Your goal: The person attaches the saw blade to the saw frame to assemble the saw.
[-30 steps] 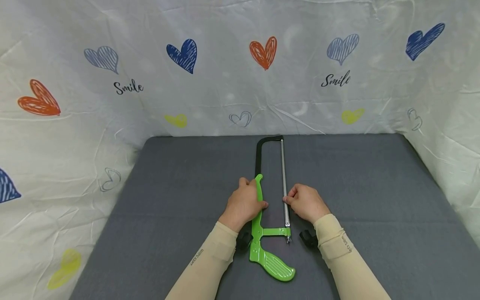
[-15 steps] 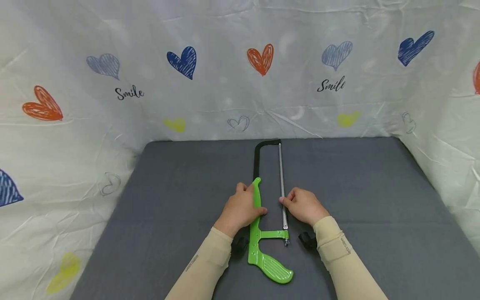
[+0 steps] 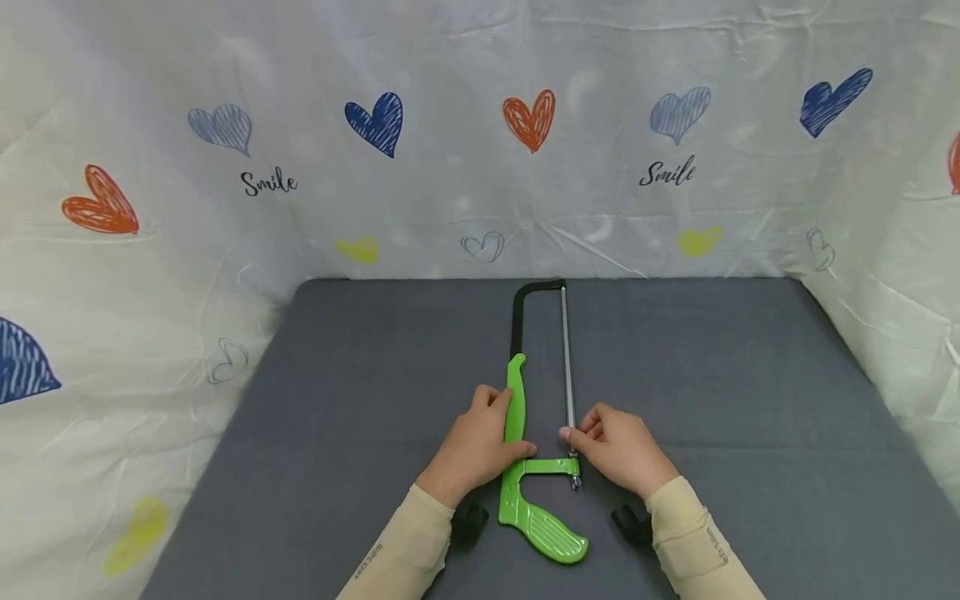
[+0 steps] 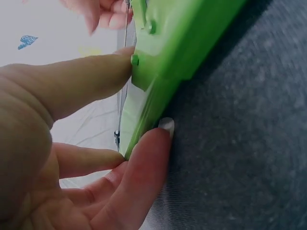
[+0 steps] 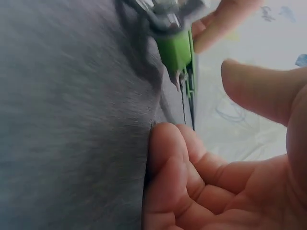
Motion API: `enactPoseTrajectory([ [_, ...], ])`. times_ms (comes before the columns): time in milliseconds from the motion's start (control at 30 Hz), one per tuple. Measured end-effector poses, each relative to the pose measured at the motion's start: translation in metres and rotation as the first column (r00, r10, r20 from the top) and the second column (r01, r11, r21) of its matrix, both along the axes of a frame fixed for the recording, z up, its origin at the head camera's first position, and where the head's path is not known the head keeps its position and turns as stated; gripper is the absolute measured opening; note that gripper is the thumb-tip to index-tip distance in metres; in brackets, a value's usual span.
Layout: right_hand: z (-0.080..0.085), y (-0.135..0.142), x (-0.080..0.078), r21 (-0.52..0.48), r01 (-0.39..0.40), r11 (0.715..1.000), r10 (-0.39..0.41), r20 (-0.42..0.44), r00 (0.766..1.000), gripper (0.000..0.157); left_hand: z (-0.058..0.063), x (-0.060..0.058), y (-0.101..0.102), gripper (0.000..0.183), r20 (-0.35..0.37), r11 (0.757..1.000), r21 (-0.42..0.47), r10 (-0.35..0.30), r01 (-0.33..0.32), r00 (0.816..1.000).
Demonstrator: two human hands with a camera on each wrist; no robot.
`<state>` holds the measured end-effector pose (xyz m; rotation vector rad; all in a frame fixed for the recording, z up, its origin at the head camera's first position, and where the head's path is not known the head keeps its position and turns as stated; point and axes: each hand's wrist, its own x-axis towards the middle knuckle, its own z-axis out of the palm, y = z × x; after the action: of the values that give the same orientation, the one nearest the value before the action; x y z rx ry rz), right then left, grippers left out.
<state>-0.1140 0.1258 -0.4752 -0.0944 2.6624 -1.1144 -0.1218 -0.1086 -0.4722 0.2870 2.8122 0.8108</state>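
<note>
A hacksaw [image 3: 516, 417] lies on the table, its green handle [image 3: 555, 537] toward me and its black front frame [image 3: 517, 321] pointing away. My left hand [image 3: 472, 450] grips the green spine, thumb on one side and fingers on the other, as the left wrist view also shows. On the right side runs the thin silver blade [image 3: 567, 358]. Beside its near end is my right hand [image 3: 622, 450], the thumb overlapping the blade in the head view. Seen from the right wrist, its thumb [image 5: 254, 91] stands apart from its bent fingers [image 5: 168, 148]. A metal wing nut [image 5: 168, 19] sits at the blade's near end.
A dark grey cloth [image 3: 375, 358] covers the table. Behind and beside it hangs a white sheet [image 3: 442, 183] printed with hearts and lettering. Dark wrist cameras sit under both sleeved forearms, the left one [image 3: 469, 525] close to the saw's handle.
My right hand has slid along the blade toward me, from its middle part to its near end. My left hand has shifted slightly toward me on the green spine. The hacksaw stays put.
</note>
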Motion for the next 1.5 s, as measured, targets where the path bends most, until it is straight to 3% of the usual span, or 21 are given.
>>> enactPoseTrajectory([
  [167, 0.0, 0.007, 0.011, -0.041, -0.03, 0.999, 0.031, 0.021, 0.999, 0.035, 0.0, 0.0, -0.001, 0.093, -0.01, 1.0, 0.007, -0.001, 0.001, 1.0],
  [367, 0.0, 0.011, 0.01, -0.074, -0.088, 0.993, 0.09, 0.017, 0.996, 0.035, -0.001, 0.002, -0.002, 0.098, 0.009, 0.999, 0.043, 0.03, -0.031, 1.0],
  [733, 0.0, 0.013, 0.014, -0.048, -0.153, 0.987, 0.151, -0.037, 0.988, 0.04, 0.0, 0.005, -0.004, 0.124, 0.026, 0.998, 0.065, 0.008, -0.009, 1.0],
  [1167, -0.004, 0.025, 0.013, -0.074, -0.178, 0.981, 0.178, -0.008, 0.984, 0.041, -0.004, 0.004, 0.004, 0.131, 0.038, 0.996, 0.088, 0.004, -0.007, 0.999],
  [1500, -0.003, 0.024, 0.009, -0.108, -0.22, 0.97, 0.218, -0.03, 0.975, 0.043, -0.004, 0.003, 0.0, 0.126, 0.028, 0.998, 0.069, 0.003, -0.004, 1.0],
])
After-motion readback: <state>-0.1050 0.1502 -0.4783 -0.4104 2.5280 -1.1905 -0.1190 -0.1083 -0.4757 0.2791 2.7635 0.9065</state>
